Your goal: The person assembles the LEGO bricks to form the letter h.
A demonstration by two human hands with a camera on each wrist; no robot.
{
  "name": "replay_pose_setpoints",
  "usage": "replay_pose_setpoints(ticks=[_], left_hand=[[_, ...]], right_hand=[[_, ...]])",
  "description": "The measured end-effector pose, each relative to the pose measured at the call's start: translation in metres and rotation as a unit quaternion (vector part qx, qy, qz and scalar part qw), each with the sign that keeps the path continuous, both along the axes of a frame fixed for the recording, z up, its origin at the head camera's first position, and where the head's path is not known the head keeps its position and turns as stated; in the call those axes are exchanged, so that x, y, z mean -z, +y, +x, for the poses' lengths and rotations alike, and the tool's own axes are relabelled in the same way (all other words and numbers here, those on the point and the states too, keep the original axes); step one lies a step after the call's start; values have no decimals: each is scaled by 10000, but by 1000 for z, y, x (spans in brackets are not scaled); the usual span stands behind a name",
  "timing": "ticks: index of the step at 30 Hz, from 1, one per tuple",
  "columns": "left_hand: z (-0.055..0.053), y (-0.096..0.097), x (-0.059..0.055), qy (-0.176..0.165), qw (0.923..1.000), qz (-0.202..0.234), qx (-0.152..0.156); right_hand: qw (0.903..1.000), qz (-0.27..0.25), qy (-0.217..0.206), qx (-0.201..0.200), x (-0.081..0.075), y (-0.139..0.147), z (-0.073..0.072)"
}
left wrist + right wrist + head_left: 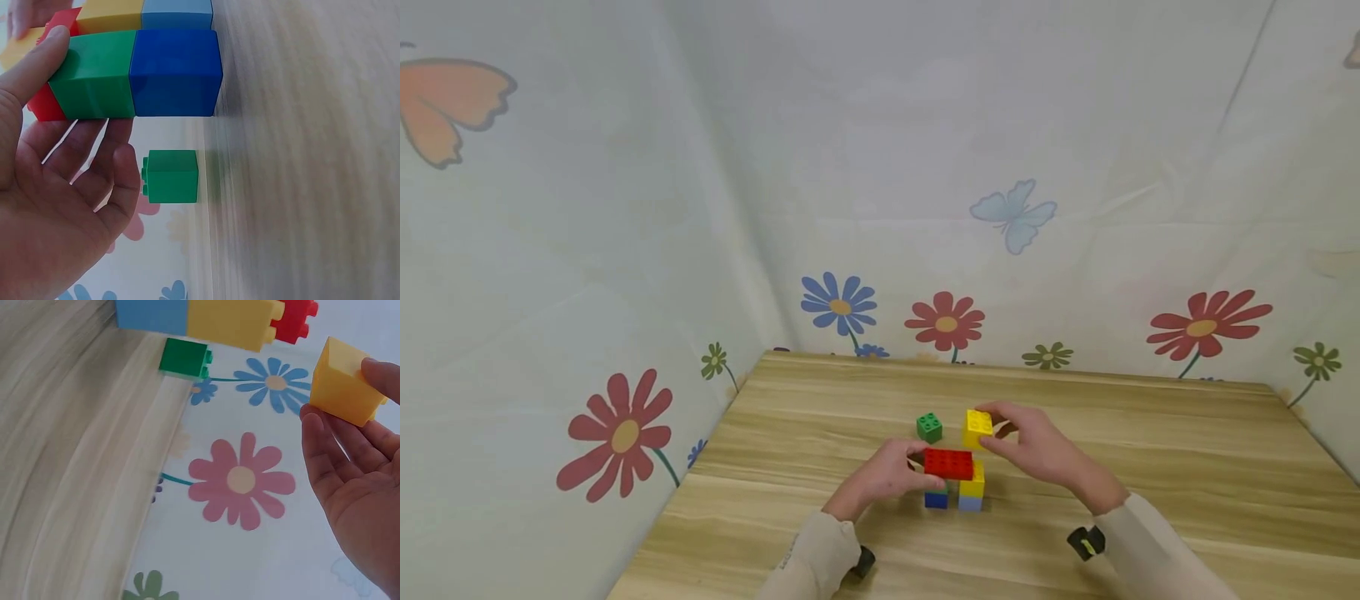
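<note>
A stack of toy building bricks stands on the table. Its left column has a dark blue brick (176,74) below a green brick (94,74); its right column has a light blue brick (970,503) below a yellow brick (228,322). Across the top lies a long red brick (948,464), leaving some of the yellow studs showing. My left hand (891,471) grips the stack's upper left end, thumb at the red and green bricks. Between thumb and fingers, my right hand (1037,446) pinches a separate yellow brick (345,382), raised behind the stack's right side.
A loose green brick (929,427) sits on the wooden table (820,400) behind the stack, studs up. A pale cloth (880,167) printed with flowers and butterflies hangs along the table's back and left edges.
</note>
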State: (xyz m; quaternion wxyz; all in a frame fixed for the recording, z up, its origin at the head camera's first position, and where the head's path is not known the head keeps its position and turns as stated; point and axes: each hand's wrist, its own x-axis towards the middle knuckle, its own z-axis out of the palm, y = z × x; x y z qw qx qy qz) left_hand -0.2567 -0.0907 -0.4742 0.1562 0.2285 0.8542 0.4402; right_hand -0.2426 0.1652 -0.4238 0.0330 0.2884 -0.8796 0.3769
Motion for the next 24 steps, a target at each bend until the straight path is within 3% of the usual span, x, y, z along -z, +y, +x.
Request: replay_pose_setpoints(ticks=[7, 16, 24], left_hand=[[0, -1, 0, -50, 10000, 43, -2], [0, 0, 0, 20, 9996, 243, 173], [1, -1, 1, -32, 9998, 149, 106]], right_hand=[[9998, 66, 125, -115, -11, -10, 8], [9996, 124, 87, -231, -14, -20, 14], [9991, 56, -80, -424, -10, -28, 14]])
